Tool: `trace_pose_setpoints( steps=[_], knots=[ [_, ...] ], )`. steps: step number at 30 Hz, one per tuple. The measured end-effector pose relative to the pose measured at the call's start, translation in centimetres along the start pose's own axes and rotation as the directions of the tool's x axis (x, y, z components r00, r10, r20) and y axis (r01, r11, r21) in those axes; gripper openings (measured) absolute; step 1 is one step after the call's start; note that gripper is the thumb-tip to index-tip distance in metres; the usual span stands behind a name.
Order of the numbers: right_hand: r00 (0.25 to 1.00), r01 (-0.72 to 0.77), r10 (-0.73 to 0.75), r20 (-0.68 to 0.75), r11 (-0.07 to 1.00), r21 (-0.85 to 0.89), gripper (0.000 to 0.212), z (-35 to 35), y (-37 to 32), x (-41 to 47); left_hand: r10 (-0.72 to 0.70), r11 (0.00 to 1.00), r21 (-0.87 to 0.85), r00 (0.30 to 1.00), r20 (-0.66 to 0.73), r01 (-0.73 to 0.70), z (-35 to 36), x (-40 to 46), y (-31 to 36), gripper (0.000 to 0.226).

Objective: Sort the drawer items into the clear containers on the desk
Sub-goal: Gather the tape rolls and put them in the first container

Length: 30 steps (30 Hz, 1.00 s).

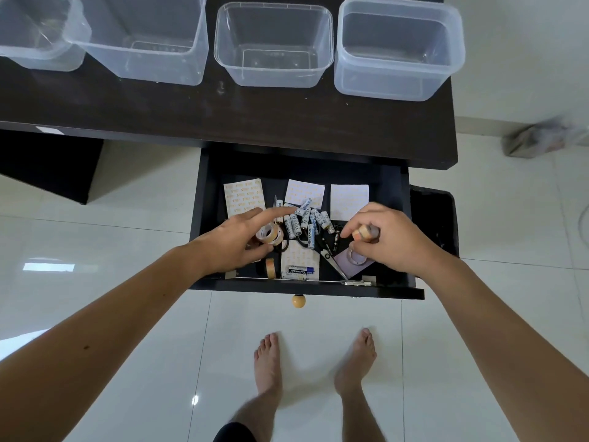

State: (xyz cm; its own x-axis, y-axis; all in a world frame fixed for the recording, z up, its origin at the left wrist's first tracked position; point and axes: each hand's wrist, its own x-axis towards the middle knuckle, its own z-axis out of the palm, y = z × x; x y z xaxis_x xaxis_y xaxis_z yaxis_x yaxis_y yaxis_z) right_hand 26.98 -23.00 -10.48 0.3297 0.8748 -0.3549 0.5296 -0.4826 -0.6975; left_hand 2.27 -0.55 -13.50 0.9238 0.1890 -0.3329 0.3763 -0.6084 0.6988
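Over the open drawer [204, 218], the right hand [387, 237] pinched a small tape roll [363, 233]. The left hand [237, 240] curled around a clear tape roll [269, 236], forefinger extended. 4 clear containers [274, 46] stood beyond both hands, on the desk [223, 116].

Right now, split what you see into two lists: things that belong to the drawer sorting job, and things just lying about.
Belongs to the job:
- open drawer
- batteries
- tape roll under the left hand
- small roll held by the right hand
- sticker sheets
- four clear containers on the desk

Lying about:
- crumpled bag on the floor
- dark bin beside the drawer
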Motion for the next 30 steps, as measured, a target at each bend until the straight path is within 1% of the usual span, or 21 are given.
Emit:
trace_pose_setpoints(
  steps=[1, 3, 5, 8, 11, 15, 20, 22, 24, 27, 30],
  knots=[
    [1.0, 0.003, -0.003, 0.009, 1.0, -0.03, 0.027, -0.6, -0.1, 0.1, 0.028, 1.0, 0.008, 1.0, 0.001, -0.028, 0.1, 0.0, -0.1, 0.071],
    [0.998, 0.015, -0.009, 0.056, 0.994, -0.107, 0.027, -1.7, -0.2, 0.6, 0.068, 0.998, 0.015, 0.998, 0.013, -0.068, 0.2, 0.0, -0.4, 0.054],
    [0.994, 0.033, -0.011, 0.112, 0.98, -0.198, 0.026, -2.4, -0.2, 1.3, 0.062, 0.998, 0.015, 0.997, 0.048, -0.063, 0.3, 0.0, -0.7, 0.043],
    [0.974, 0.069, 0.008, 0.226, 0.941, -0.33, 0.028, -2.7, -0.4, 2.1, 0.036, 0.999, 0.016, 0.993, 0.113, -0.038, 0.3, -0.1, -0.9, 0.04],
    [0.944, 0.106, 0.047, 0.326, 0.895, -0.434, 0.019, -2.0, -0.6, 2.4, 0.024, 0.999, 0.039, 0.985, 0.169, -0.031, 0.0, 0.1, -0.9, 0.032],
    [0.932, 0.146, 0.055, 0.357, 0.848, -0.51, 0.034, -0.6, -0.2, 2.3, -0.042, 0.999, 0.028, 0.968, 0.246, 0.037, -0.3, 0.2, -0.5, 0.039],
    [0.943, 0.195, 0.025, 0.331, 0.767, -0.612, 0.026, 0.2, 0.4, 1.9, -0.045, 0.997, 0.078, 0.951, 0.307, 0.022, -0.2, 0.5, -0.1, 0.044],
    [0.944, 0.197, 0.03, 0.329, 0.749, -0.633, 0.026, 0.3, 0.4, 1.8, -0.035, 0.995, 0.103, 0.943, 0.33, 0.001, 0.0, 0.7, 0.0, 0.041],
    [0.943, 0.19, 0.039, 0.331, 0.752, -0.631, 0.029, 0.3, 0.4, 1.9, -0.027, 0.992, 0.128, 0.942, 0.335, -0.017, 0.1, 0.9, 0.0, 0.032],
    [0.953, 0.136, 0.037, 0.3, 0.834, -0.535, 0.031, 0.0, 0.2, 1.8, -0.025, 0.99, 0.136, 0.945, 0.325, -0.021, 0.2, 1.0, -0.2, 0.024],
    [0.973, 0.062, 0.034, 0.228, 0.915, -0.399, 0.031, -0.5, 0.0, 1.8, -0.01, 0.99, 0.137, 0.953, 0.303, -0.033, 0.3, 0.9, -0.4, 0.018]
  ],
)
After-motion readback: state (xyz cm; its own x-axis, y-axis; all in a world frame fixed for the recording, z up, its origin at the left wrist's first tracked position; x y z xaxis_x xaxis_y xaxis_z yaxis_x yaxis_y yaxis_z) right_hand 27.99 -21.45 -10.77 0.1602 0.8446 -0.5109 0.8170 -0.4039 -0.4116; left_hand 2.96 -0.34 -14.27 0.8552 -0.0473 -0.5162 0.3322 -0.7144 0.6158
